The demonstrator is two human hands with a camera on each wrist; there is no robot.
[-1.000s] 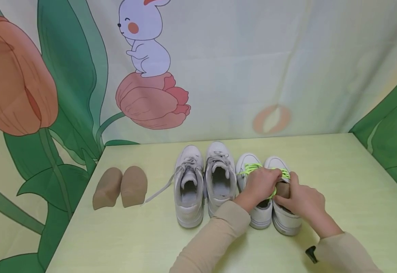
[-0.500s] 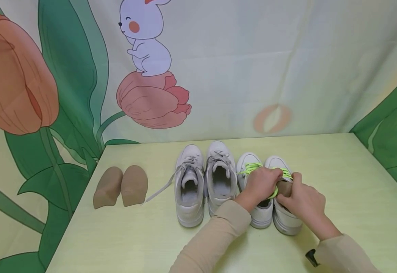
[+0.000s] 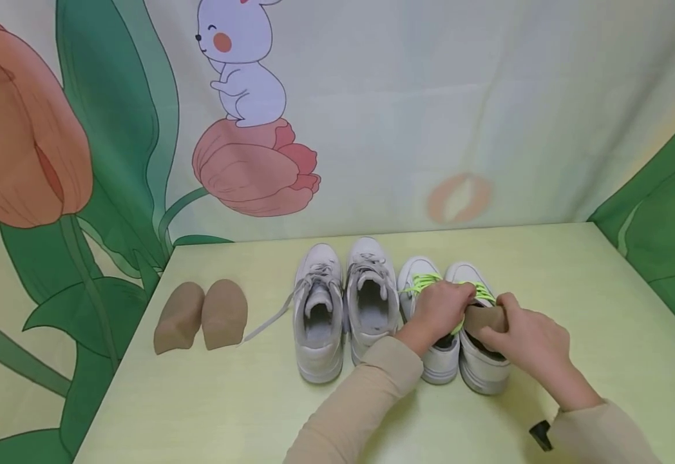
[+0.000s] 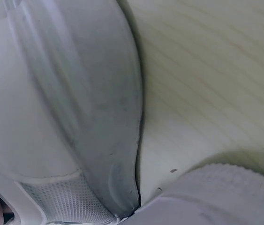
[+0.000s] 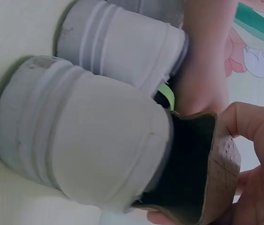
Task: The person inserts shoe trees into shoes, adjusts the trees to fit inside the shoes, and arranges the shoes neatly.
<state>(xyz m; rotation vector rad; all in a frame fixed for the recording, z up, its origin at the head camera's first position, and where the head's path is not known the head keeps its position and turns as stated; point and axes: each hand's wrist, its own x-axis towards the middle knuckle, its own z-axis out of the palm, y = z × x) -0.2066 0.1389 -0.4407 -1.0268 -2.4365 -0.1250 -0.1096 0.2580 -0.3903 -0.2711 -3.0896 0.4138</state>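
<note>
My right hand (image 3: 537, 335) grips a brown, hollow shoe insert (image 3: 488, 318) between thumb and fingers at the mouth of the rightmost white sneaker (image 3: 485, 374) with neon-green laces. In the right wrist view the open rear of the insert (image 5: 223, 173) faces the camera, its front still inside the shoe's opening. My left hand (image 3: 438, 308) reaches over the neighbouring green-laced sneaker (image 3: 440, 367) and pinches the rightmost sneaker near its tongue. Its fingertips are partly hidden. A sneaker's pale sole side (image 4: 99, 93) fills much of the left wrist view.
Two white sneakers with grey laces, the left one (image 3: 319, 322) and the right one (image 3: 372, 303), stand beside the green-laced pair. Two brown inserts (image 3: 224, 316) lie on the pale table (image 3: 198, 406) at left. A printed curtain (image 3: 372, 129) hangs behind.
My right hand has moved slightly right and raised the insert, so more of it shows out of the sneaker. My left hand keeps its place at the tongue. The head view has shifted a little.
</note>
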